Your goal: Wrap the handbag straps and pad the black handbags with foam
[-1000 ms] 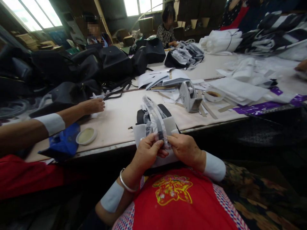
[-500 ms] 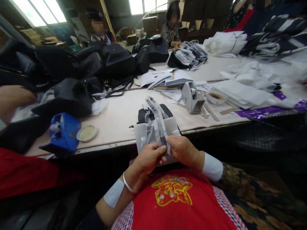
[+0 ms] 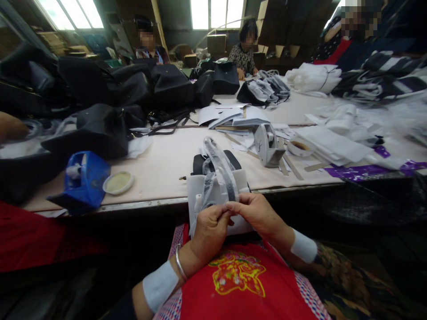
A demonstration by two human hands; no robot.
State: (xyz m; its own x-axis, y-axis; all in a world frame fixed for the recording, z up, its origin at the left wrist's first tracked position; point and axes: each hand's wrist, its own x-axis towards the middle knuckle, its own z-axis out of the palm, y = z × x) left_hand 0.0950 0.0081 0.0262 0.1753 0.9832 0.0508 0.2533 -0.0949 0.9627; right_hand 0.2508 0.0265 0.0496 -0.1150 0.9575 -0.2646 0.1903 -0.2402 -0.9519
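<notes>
A black bag (image 3: 199,164) lies at the table's front edge, with a white sheet (image 3: 196,189) laid over its near part. From it arches a bag handle (image 3: 221,169) wrapped in clear plastic. Both hands meet at the handle's near end, fingers pinched together. My left hand (image 3: 211,227) is closed, and its fingertips hide what they grip. My right hand (image 3: 259,214) is closed around the end of the wrapped handle, thumb touching the left fingers. A small white tube-like piece (image 3: 198,202) sits on the sheet, left of the handle.
A blue tape dispenser (image 3: 85,182) and a round shallow dish (image 3: 118,182) stand at left. Black bags (image 3: 100,129) are heaped behind them. A grey tape dispenser (image 3: 267,146), a tape roll (image 3: 299,147) and paper sheets (image 3: 233,116) lie beyond. Other people work around the table.
The view has shifted slightly. My left hand has turned knuckles-up, and my right hand has opened out somewhat along the handle's end. The wrapped handle leans further right.
</notes>
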